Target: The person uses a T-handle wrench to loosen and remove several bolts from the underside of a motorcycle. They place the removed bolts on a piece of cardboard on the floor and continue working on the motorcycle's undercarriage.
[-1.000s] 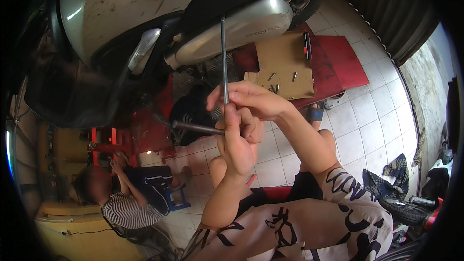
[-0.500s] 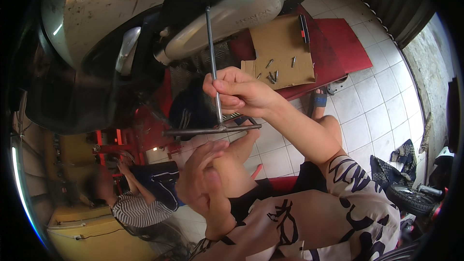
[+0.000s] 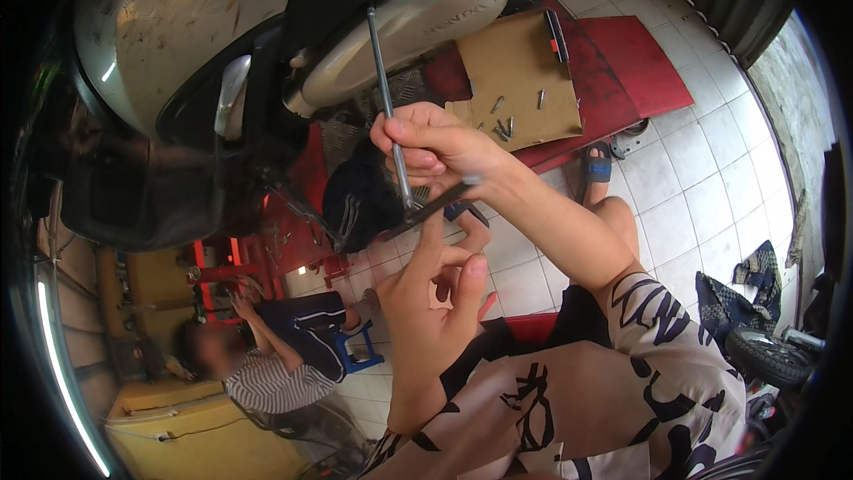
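My right hand (image 3: 435,149) is closed around the shaft of a long metal T-handle wrench (image 3: 389,98), just above its cross handle (image 3: 435,206). The shaft points up toward the silver engine cover (image 3: 400,9) of a raised scooter. My left hand (image 3: 435,302) is below, holding nothing. Its index finger is stretched up against the cross handle, and the other fingers are loosely curled.
A cardboard sheet (image 3: 520,53) with several loose bolts lies on the red lift platform (image 3: 640,58). My sandalled foot (image 3: 597,164) rests on the white tiled floor. Another person (image 3: 275,364) sits low at the left. A tyre (image 3: 769,357) and a rag (image 3: 737,293) lie at the right.
My left hand let go of the wrench and dropped, then came back up until its index finger met the cross handle. My right hand kept its grip on the shaft.
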